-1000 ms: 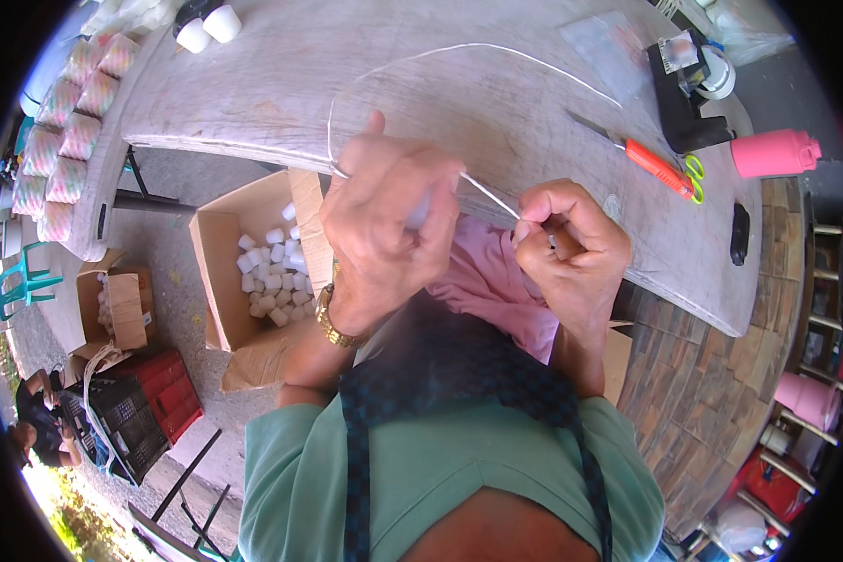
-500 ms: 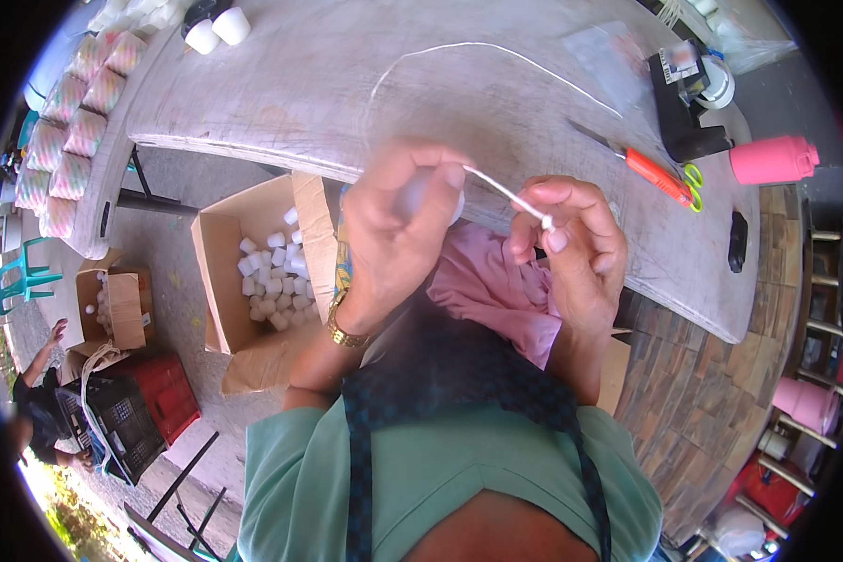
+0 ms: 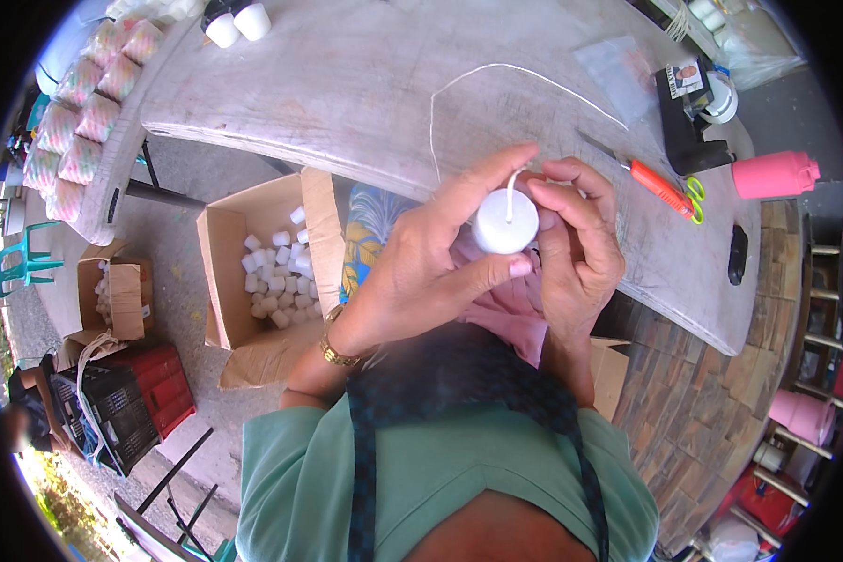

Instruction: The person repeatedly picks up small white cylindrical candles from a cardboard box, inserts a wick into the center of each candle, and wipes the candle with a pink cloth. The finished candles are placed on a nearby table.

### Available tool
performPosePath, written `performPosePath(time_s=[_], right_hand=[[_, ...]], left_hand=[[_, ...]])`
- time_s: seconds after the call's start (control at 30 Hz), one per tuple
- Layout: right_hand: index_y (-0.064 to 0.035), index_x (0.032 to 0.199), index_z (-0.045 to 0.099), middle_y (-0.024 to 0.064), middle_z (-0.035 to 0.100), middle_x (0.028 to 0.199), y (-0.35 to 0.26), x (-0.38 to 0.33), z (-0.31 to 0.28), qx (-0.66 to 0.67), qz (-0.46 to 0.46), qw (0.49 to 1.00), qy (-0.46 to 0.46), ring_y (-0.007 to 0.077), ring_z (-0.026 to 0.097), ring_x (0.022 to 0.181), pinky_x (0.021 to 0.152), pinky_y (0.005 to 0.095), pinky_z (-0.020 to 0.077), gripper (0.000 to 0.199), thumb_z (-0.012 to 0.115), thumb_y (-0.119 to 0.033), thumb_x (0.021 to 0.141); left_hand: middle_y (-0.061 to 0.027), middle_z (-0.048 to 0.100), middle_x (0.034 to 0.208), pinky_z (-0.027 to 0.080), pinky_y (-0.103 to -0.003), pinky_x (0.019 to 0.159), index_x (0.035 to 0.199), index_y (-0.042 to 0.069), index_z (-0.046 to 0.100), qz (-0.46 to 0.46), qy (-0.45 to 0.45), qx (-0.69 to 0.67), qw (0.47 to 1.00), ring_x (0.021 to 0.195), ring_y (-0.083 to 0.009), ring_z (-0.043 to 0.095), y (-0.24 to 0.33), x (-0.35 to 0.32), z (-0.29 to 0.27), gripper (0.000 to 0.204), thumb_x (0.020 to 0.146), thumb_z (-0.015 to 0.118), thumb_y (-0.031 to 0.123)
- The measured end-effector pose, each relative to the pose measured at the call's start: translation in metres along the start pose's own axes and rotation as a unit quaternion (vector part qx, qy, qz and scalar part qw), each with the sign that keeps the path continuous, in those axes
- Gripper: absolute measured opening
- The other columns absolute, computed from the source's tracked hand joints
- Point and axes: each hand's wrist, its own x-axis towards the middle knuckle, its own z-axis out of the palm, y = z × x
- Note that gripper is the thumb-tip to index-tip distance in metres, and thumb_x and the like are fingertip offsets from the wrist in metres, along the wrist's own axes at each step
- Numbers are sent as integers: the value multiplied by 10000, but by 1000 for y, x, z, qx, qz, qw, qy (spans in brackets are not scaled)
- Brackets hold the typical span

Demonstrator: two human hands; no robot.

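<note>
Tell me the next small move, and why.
Perhaps gently pull the white cord with the right hand: the left hand grips the white cylinder, and the cord bends up from its top, close to the right hand.

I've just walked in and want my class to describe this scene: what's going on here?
The left hand holds a white cylinder between thumb and fingers, with a white cord coming out of its top. The right hand is at the cylinder's right side; whether it grips the cord is hard to tell. A length of thin cord arcs across the table, and an open cardboard box holds many similar white cylinders.
</note>
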Motion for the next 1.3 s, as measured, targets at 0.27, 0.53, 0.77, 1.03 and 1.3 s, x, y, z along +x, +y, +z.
performPosePath(time_s=[0.27, 0.53, 0.77, 1.03, 1.3], right_hand=[[-41, 1335, 410, 118, 515, 1305, -17, -11, 13, 411, 180, 893, -40, 199, 516, 1204, 996, 352, 443, 478, 611, -11, 902], [-2, 983, 650, 18, 639, 899, -6, -10, -29, 19, 170, 985, -23, 68, 569, 768, 678, 202, 461, 72, 617, -9, 920], [-3, 922, 662, -12, 594, 750, 6, -6, -40, -102, 148, 980, 85, 50, 497, 685, 614, 196, 405, 58, 676, -30, 873], [7, 918, 661, 66, 654, 803, 18, -7, -50, -173, 95, 977, 73, 110, 582, 684, 631, 248, 468, 69, 659, 0, 849], [-8, 930, 662, 23, 632, 800, 16, -17, -55, -123, 180, 975, 43, 59, 506, 658, 600, 213, 419, 63, 640, -1, 872]], left_hand=[[-144, 635, 1204, 391, -346, 1019, 1508, -8, 197, 100, 52, -10, 994, 1165, -195, 554, 5, 3, 9, 1007, 733, 828, 113], [-142, 642, 1136, 470, -336, 941, 1516, -10, 146, 130, 126, -45, 983, 1067, -203, 602, 7, -1, 4, 1056, 726, 836, 112], [-190, 523, 1307, 535, -368, 921, 1347, 25, 381, -35, 49, -129, 990, 1172, -307, 580, -3, -5, 9, 663, 821, 764, 156], [-338, 392, 1386, 476, -451, 1024, 1456, -80, 207, -218, -21, -600, 769, 1220, -546, 461, 1, -4, 5, 821, 837, 616, 269], [-305, 407, 1377, 493, -500, 985, 1463, -96, 172, -250, -107, -543, 794, 1144, -539, 528, 2, -5, 8, 841, 838, 622, 241]])
